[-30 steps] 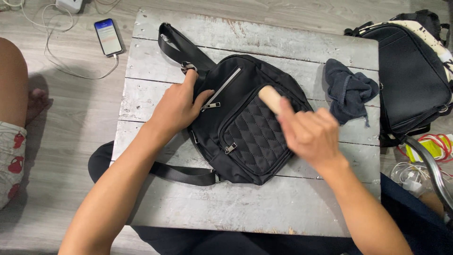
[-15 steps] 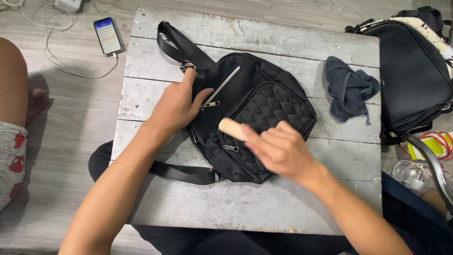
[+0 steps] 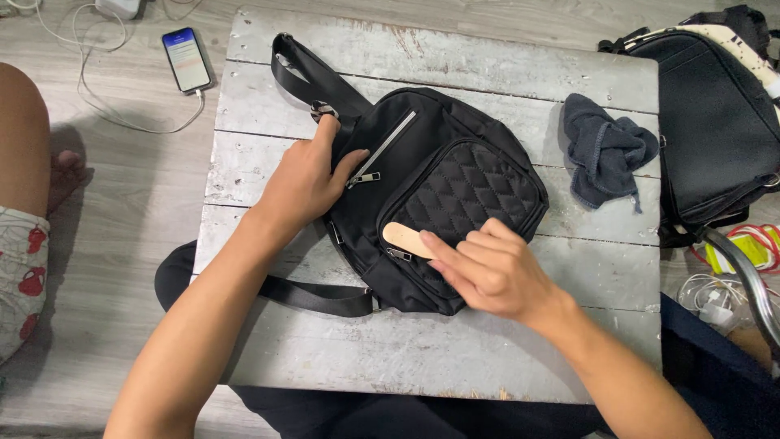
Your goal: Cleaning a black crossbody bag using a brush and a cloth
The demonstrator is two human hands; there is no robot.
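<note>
Both hands work on a small black backpack (image 3: pixel 435 199) lying flat on a weathered white wooden table (image 3: pixel 455 349). From the head view, the left hand (image 3: pixel 305 185) lies spread and flat over the bag's upper left side near the strap, pinning it. The right hand (image 3: pixel 491 272) is closed around a pale wooden brush (image 3: pixel 406 239), whose end shows past the fingers at the lower left corner of the quilted pocket (image 3: pixel 467 195). A second ago the brush was up near the pocket's top; it has since swept down and leftward across the quilting, while the left hand has stayed put. A dark blue cloth (image 3: pixel 605 154) lies crumpled to the right.
</note>
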